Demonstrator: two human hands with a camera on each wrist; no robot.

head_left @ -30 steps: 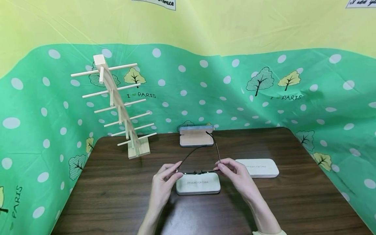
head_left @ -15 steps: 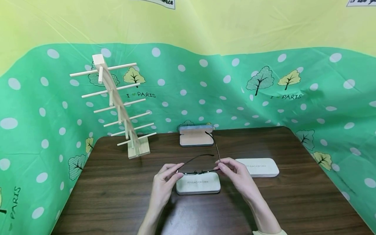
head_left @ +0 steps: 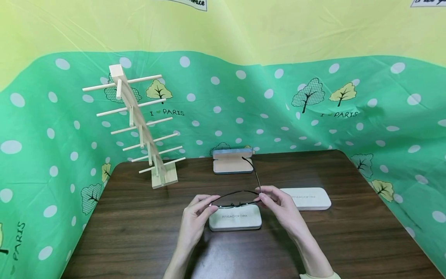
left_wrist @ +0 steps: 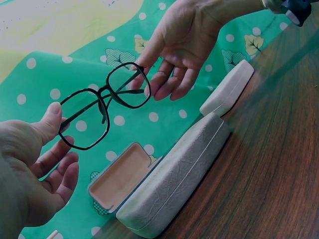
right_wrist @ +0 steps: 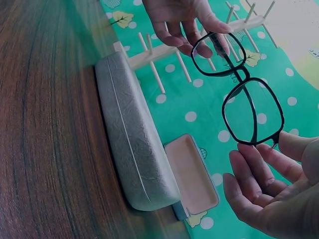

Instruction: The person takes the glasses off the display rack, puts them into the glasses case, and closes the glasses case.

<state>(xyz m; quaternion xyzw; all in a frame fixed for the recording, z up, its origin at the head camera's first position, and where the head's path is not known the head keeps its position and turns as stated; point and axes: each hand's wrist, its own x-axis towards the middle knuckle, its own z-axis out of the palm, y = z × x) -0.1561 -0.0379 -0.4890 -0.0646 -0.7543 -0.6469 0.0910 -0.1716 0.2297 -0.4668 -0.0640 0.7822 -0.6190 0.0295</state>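
Note:
A pair of black-framed eyeglasses (head_left: 235,205) hangs just above a closed pale glasses case (head_left: 235,219) in the head view. My left hand (head_left: 196,215) pinches the frame's left corner at the hinge between thumb and fingertips. At the opposite corner my right hand (head_left: 282,207) pinches the other hinge. The left temple arm lies folded inward behind the lenses, while the right one still points away toward the back. In the left wrist view, both lenses of the eyeglasses (left_wrist: 103,90) show between the two hands.
An open glasses case (head_left: 232,166) with a pale lining stands at the table's back. Another closed case (head_left: 310,198) lies by the right hand. A wooden peg rack (head_left: 148,139) rises at the back left. Behind the brown table (head_left: 132,232) hangs a patterned green cloth (head_left: 195,135).
The left temple arm has swung inward toward the lenses, from pointing backward to nearly folded. Both hands have stayed about where they were, holding the eyeglasses.

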